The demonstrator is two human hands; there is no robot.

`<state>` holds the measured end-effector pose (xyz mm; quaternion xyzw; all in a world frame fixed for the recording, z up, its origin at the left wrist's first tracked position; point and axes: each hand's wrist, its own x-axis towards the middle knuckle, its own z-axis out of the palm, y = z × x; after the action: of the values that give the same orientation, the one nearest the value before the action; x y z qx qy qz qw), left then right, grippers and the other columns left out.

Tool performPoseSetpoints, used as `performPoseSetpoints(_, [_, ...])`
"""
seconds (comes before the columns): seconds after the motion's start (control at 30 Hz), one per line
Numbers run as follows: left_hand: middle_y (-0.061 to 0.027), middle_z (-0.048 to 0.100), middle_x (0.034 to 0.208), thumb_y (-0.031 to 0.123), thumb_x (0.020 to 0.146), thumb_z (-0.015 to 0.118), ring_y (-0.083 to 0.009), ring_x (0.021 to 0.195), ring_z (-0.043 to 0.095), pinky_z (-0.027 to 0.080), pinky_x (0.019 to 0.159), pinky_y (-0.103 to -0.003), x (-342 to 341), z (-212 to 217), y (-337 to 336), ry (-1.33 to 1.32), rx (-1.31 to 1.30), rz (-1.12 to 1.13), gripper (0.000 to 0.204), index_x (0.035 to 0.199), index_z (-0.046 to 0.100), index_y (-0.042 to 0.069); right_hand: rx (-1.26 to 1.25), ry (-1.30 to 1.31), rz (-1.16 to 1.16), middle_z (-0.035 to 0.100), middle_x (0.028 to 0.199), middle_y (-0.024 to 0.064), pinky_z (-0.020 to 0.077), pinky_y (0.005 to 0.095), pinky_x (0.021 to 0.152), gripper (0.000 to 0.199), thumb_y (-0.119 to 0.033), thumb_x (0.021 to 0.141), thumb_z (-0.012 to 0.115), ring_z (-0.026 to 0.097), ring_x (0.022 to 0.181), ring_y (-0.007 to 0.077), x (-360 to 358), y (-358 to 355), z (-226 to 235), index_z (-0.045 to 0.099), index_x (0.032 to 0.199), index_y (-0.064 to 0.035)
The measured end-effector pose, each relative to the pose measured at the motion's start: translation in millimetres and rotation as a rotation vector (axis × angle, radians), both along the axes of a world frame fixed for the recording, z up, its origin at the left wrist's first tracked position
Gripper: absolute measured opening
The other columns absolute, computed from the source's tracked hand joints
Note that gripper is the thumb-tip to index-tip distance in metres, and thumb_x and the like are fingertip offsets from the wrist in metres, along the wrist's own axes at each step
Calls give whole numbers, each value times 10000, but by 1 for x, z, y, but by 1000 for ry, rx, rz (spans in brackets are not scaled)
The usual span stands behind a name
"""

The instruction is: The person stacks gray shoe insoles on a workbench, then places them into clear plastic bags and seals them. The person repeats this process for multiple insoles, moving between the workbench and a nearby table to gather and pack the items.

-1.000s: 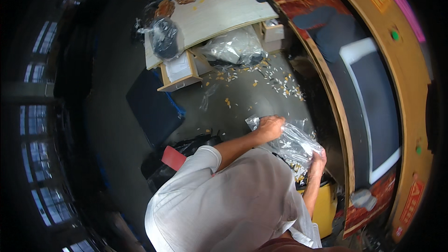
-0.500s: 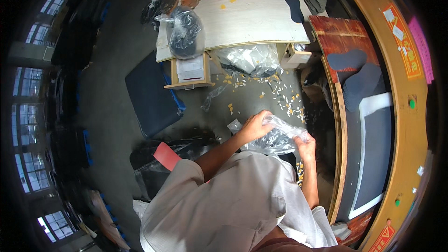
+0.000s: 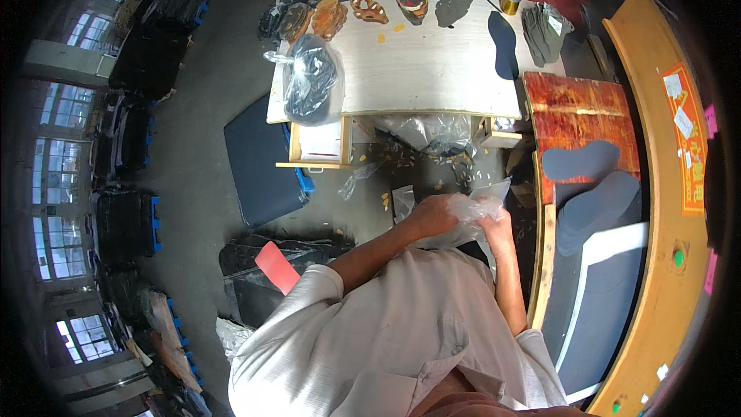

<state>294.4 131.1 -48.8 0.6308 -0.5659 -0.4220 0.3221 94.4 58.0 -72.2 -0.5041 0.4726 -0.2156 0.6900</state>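
Note:
A clear plastic bag [image 3: 485, 202] is bunched up between my two hands in front of my body. My left hand [image 3: 437, 215] closes round one side of the gathered plastic. On the other side, my right hand [image 3: 495, 230] grips it with fingers bent. Crumpled plastic hides some fingertips, and my hands and shirt cover most of the lower bag, so its contents cannot be made out. Beyond the hands, a knotted clear bag [image 3: 310, 85] of dark pieces rests on the white table [image 3: 424, 77].
An open drawer [image 3: 318, 150] juts from the table's left. Dark sole-shaped pieces [image 3: 594, 205] lie on the right-hand bench beside a red-brown board [image 3: 575, 120]. Scraps litter the floor ahead. A dark flat panel [image 3: 258, 166] and a pink strip [image 3: 276, 266] are at left.
My hands have come closer together, bunching the plastic that was stretched between them. The view has tilted, so the table and bench sit lower in the picture.

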Motion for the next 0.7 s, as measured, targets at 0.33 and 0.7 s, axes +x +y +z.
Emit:
performPoseSetpoints(0.33, [-159, 740, 1119, 16, 842, 611, -330, 1074, 697, 530, 952, -385, 11, 18, -76, 129, 55, 332, 318, 1146, 701, 28, -51, -74, 379, 739, 1128, 62, 532, 325, 913, 406, -131, 880, 744, 664, 1037, 140, 17, -112, -2, 686, 1263, -9])
performPoseSetpoints(0.7, [-138, 728, 1027, 170, 938, 608, -262, 1007, 699, 545, 880, -366, 40, -3, -119, 205, 311, 416, 241, 1118, 703, 39, -78, -188, 316, 634, 1349, 109, 461, 385, 1080, 610, -136, 841, 778, 591, 1234, 224, 31, -155, 23, 566, 1407, -51])
